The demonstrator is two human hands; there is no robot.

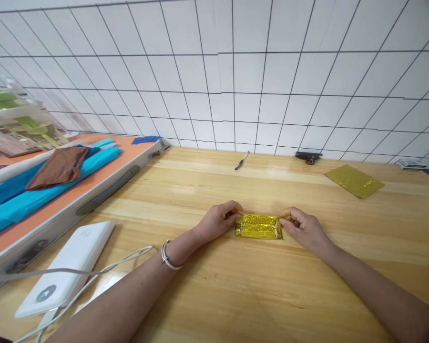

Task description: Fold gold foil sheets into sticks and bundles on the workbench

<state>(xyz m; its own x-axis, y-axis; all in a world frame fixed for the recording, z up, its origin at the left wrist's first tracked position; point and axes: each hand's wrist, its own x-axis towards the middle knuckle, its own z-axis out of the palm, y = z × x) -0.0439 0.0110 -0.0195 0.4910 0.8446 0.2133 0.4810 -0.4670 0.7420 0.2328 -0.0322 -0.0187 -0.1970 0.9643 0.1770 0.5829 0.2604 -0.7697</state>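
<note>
A small rectangle of shiny gold foil paper (pixel 259 227) lies on the wooden table, its two short ends folded inward with thin pale edges showing at the folds. My left hand (pixel 223 216) pinches its upper left corner between thumb and fingers. At the opposite end, my right hand (pixel 302 226) pinches the upper right corner in the same way. A white bracelet (pixel 168 257) circles my left wrist.
More gold sheets (pixel 354 181) lie at the back right. A pen (pixel 242 161) and a black clip-like object (pixel 309 157) sit near the tiled wall. At left are a white power bank (pixel 66 269) with a cable and an orange surface (pixel 96 193) bearing blue and brown material.
</note>
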